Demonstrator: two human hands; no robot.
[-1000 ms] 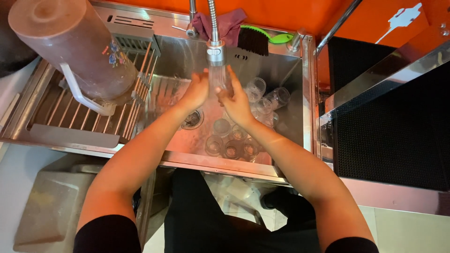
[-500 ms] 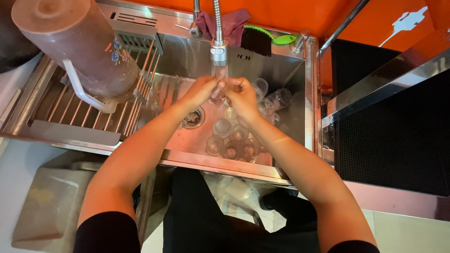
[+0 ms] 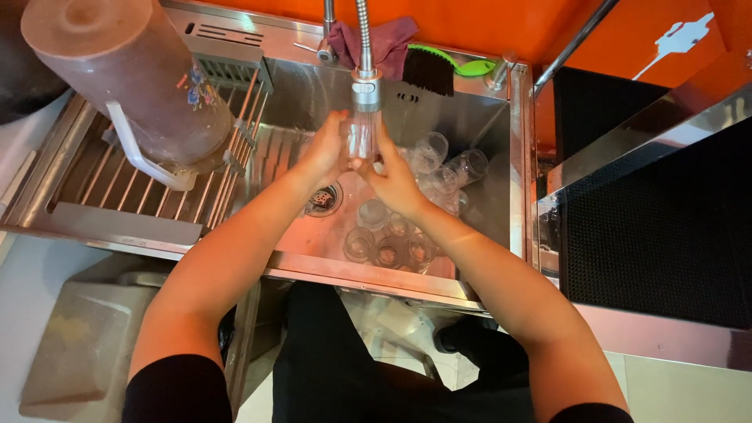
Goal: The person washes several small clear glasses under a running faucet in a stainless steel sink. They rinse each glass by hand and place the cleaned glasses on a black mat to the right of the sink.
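You hold the clear glass (image 3: 359, 141) upright between both hands, left hand (image 3: 327, 149) and right hand (image 3: 395, 178), fingers wrapped around it, directly under the tap head (image 3: 366, 90).

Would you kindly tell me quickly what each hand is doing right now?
Left hand: closed around the small clear glass cup under the steel spray faucet head.
Right hand: gripping the same cup from the other side.
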